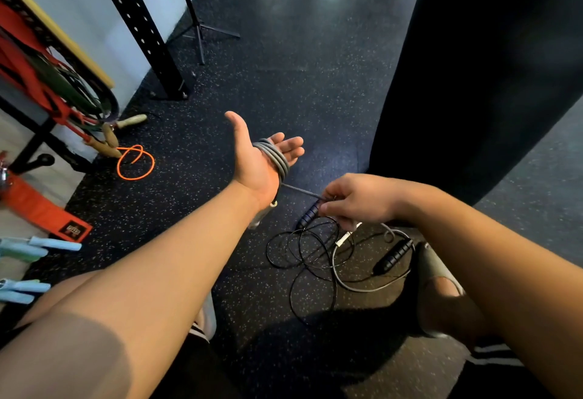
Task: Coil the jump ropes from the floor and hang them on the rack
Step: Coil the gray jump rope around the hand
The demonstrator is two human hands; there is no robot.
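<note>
Grey rope [277,159]: wound in several turns round the left palm, with one taut strand running from the heel of that hand to the right fingers.
Left hand [252,162]: palm up, thumb out and fingers straight and apart; it serves as the spool and clamps nothing.
Right hand [356,201]: fingers together, pinching the taut strand just right of the left wrist.
White handle [259,217]: hangs under the left wrist, seemingly the coil's starting end.
Dark blue handle [309,214]: just beneath the right fingers; I cannot tell whether it is held or lies on the floor [284,83].
Step in hand: laying another turn over the palm, judged from the taut strand.
Doing it well: keep the tension even, lay each turn beside the last rather than across it, and keep the left fingers straight so the finished coil slides off in one piece.
Watch for: the black rope [303,250] looped on the floor directly below, near the person's feet; the free end could snag it and drag it up.
Left to do: the orange rope [135,163] lies toward the floor's left edge, below the rack [38,32], where the coil probably goes.
</note>
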